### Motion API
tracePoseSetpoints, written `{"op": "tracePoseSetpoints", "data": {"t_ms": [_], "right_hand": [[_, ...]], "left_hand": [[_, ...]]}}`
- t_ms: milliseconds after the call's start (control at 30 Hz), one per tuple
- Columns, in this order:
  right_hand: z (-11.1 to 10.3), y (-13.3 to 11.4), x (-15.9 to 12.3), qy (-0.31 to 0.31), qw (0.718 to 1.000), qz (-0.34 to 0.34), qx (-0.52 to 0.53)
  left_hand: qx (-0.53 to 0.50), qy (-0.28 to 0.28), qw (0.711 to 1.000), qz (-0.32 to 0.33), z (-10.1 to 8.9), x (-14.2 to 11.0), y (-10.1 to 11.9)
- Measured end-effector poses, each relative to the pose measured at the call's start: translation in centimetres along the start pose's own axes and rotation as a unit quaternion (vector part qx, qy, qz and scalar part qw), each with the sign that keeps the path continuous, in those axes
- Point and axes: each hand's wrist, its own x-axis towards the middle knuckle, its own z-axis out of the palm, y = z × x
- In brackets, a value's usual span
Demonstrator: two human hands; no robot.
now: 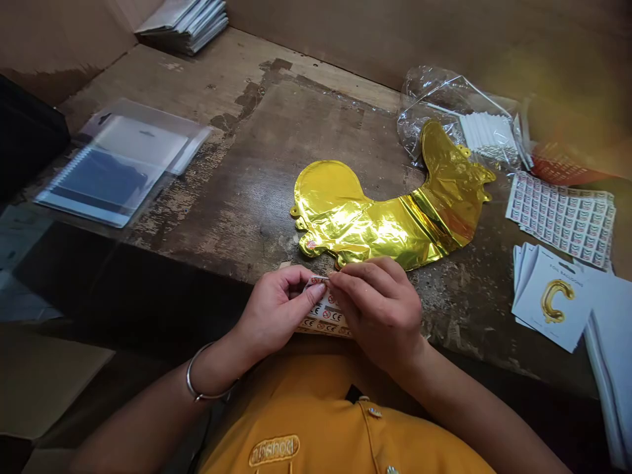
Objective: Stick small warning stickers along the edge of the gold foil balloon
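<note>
Between my hands, close to the table's front edge, is a sheet of CE stickers [326,315]. My left hand [279,306] grips its upper left corner with the thumb on top. The fingers of my right hand [380,303] are pinched at the sheet's top edge; whether a single sticker is between them is too small to tell. Just beyond my hands lies a flat gold foil balloon [368,227], curved like a letter C, with small tabs along its ends.
Clear plastic sleeves [118,164] lie at the left, and a stack of packets [185,23] stands at the back. On the right are a clear bag of white sticks [486,131], printed sticker sheets [563,214] and foil balloon cards [553,296]. The worn wooden table [207,217] ends near me.
</note>
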Motion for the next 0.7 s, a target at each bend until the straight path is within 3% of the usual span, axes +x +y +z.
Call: {"op": "tracePoseSetpoints", "data": {"t_ms": [167,433,700], "right_hand": [[0.44,0.26,-0.55,0.014,0.999,-0.038,-0.017],[0.49,0.46,-0.66,0.001,0.999,-0.033,-0.02],[0.13,-0.01,0.13,-0.016,0.998,0.046,0.034]], "left_hand": [[0.0,0.005,1.0,0.006,-0.05,0.08,0.08],[-0.011,-0.019,1.0,-0.005,0.04,-0.12,0.16],[-0.032,0.007,0.999,0.002,0.15,-0.13,-0.06]]}}
